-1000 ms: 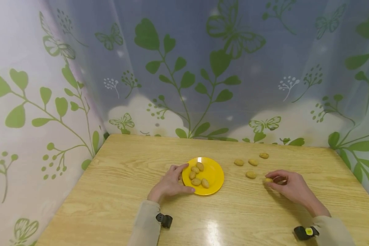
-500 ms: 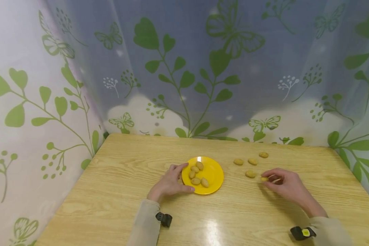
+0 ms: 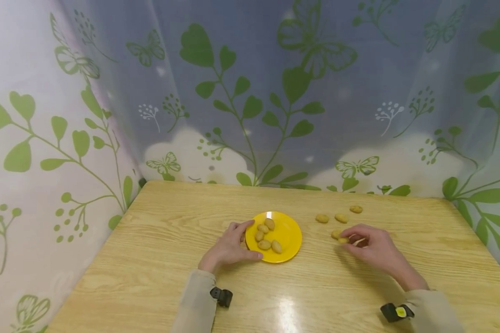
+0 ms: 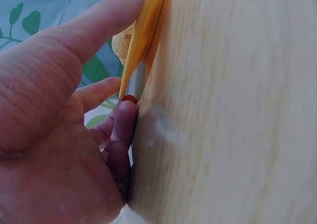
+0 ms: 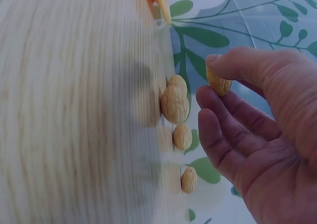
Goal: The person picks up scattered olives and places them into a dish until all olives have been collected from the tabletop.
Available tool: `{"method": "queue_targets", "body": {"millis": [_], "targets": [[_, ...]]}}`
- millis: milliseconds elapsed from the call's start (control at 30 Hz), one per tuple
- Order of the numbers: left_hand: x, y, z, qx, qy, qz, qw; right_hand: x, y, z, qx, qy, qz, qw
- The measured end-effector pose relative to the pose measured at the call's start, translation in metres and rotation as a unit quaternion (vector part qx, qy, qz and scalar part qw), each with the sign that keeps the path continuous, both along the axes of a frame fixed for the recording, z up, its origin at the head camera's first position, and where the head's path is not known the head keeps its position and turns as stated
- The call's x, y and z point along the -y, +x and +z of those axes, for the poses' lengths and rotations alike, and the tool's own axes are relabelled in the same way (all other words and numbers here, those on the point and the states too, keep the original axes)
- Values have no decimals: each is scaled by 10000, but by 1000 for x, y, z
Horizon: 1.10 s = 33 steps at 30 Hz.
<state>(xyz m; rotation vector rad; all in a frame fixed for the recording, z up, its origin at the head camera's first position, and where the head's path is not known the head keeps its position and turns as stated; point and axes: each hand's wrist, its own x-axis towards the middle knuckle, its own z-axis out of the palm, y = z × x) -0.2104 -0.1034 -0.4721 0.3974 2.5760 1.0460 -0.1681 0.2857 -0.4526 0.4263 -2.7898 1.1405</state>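
My left hand (image 3: 229,247) holds the left edge of a yellow plate (image 3: 291,240), the thumb at its near rim and a finger at its far rim. In the left wrist view some fingers bend under the plate's edge (image 4: 130,70). Several small, wrinkled, yellow-tan oval pieces (image 3: 264,244) lie on the plate's left half. My right hand (image 3: 372,247) pinches another wrinkled oval piece (image 5: 219,81) between thumb and fingertips, raised above the table in the right wrist view. In the head view it overlaps a similar piece (image 3: 336,234) lying on the wood.
Three more oval pieces, one of them the farthest (image 3: 356,209), lie on the wooden table (image 3: 183,208) right of the plate. A curtain (image 3: 233,115) with leaf and butterfly prints hangs behind the table. Each wrist wears a dark strapped device (image 3: 222,297).
The right hand has moved left toward the plate with the oval piece pinched in its fingers. The left hand and the plate have stayed in place.
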Motion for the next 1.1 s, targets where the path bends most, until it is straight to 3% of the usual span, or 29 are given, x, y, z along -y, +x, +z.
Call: {"method": "queue_targets", "body": {"millis": [500,767,1100], "targets": [[-1,0,1,-13,-10,32,10000,21,-5,-4,-154,-136,322,9993],[-1,1,1,3,-30,83,10000,35,-5,-5,54,-135,328,9994],[-1,1,0,5,-17,99,9999,52,-7,-7,-32,-275,541,9981]]}}
